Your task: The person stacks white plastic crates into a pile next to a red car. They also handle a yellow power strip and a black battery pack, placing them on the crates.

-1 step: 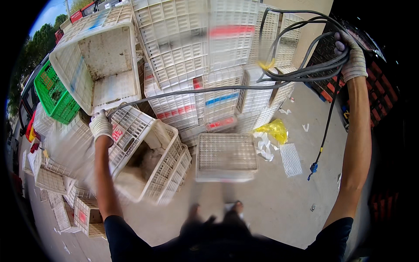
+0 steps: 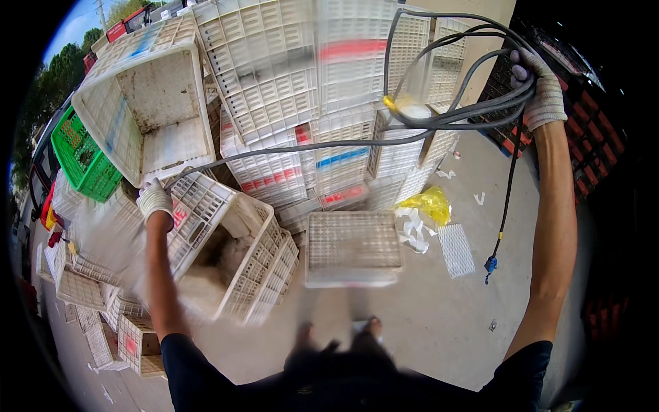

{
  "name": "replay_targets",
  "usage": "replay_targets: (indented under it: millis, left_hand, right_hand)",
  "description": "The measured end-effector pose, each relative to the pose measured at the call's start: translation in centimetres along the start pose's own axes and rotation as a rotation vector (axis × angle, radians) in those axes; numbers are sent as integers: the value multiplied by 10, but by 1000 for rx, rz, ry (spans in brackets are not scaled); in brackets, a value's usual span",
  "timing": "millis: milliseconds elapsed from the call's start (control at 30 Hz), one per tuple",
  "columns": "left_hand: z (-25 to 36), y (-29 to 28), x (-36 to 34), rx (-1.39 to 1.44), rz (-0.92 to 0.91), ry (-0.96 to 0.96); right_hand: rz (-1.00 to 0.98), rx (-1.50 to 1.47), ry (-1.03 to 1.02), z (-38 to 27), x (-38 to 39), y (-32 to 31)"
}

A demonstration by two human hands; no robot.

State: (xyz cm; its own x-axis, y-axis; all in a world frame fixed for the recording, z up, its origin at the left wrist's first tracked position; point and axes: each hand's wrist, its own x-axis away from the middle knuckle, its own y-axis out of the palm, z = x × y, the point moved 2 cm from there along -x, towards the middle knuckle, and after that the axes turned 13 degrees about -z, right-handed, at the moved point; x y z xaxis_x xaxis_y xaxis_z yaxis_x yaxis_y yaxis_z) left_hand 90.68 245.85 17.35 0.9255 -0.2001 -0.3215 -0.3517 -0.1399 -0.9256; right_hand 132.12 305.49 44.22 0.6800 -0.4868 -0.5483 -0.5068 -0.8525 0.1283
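My right hand (image 2: 544, 93), in a whitish knit glove with greyish fingertips, is raised at the upper right. It is closed around several loops of a black cable (image 2: 288, 147). From this hand one cable end hangs down, tipped with a blue connector (image 2: 490, 264). A yellow band (image 2: 389, 103) marks the coil's left side. The cable stretches leftward to my left hand (image 2: 155, 200), also gloved and closed on it, in front of a large white crate (image 2: 177, 147) lying with its opening toward me. Where the cable passes behind the left fingers is hidden.
Stacked white plastic crates (image 2: 257, 75) rise ahead. A tilted open crate (image 2: 257, 254) and a low crate (image 2: 353, 247) stand nearer. A green crate (image 2: 86, 154) is at left. A yellow bag (image 2: 431, 204) and paper scraps (image 2: 414, 230) litter the concrete floor (image 2: 439, 329).
The cable loops under my right hand have swung slightly left. The whole view has shifted a little; both hands keep their grip.
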Motion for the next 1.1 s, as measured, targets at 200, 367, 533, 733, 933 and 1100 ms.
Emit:
replay_targets:
  millis: [200,367,533,733,933,1100]
  left_hand:
    - [144,-8,46,138,-243,115]
    - [275,-51,130,682,-168,598]
    - [377,-119,185,1045,-387,881]
    - [458,-121,191,1068,-528,1116]
    - [438,-106,157,1205,-527,1059]
    - [428,-136,101,1372,-446,913]
  right_hand:
    - [-56,-123,272,104,49,-27]
    - [7,-330,412,171,81,-33]
    - [153,-517,478,222,101,-25]
    - [210,-771,421,255,107,-16]
    - [169,-929,501,286,122,-34]
    - [-41,-600,804,313,161,-41]
